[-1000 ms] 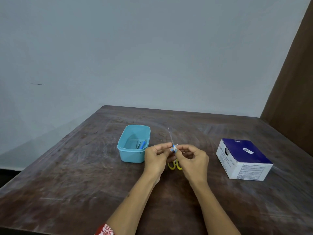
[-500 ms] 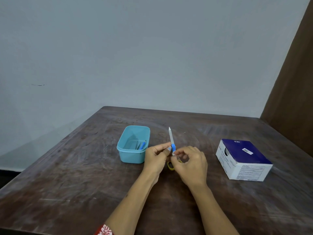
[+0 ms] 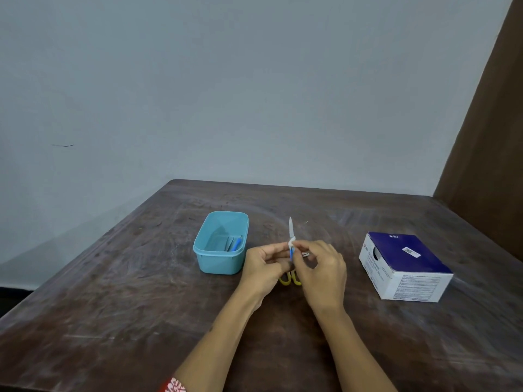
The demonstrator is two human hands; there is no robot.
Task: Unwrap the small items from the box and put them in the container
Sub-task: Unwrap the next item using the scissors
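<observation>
1. While you work over the dark wooden table (image 3: 119, 301), which fills the lower half of the frame, note that the blue-and-white box (image 3: 407, 267) sits at mid-right, well apart from your hands.
2. Your teal container (image 3: 222, 264) stands left of centre, just beside your left hand (image 3: 261, 267); a few pale and blue pieces already lie inside it.
3. Your left hand is the nearer one to the container, so I judge the drop goes leftward from the pinch point.
4. Both hands meet at frame centre. Your left fingers are closed on the lower part of the small item (image 3: 291, 241); your right hand (image 3: 322, 267) pinches the wrapper at its middle, the other fingers loosely curled.
5. Yellow-handled scissors (image 3: 289, 279) lie on the table under your hands, mostly hidden.
6. That item stands upright, long axis vertical, rising above your fingertips: a slim pale shaft with a blue lower section, and a crumpled white scrap of wrapping bunched where the two colours meet. It looks partly unwrapped, though that is too small to confirm.
</observation>
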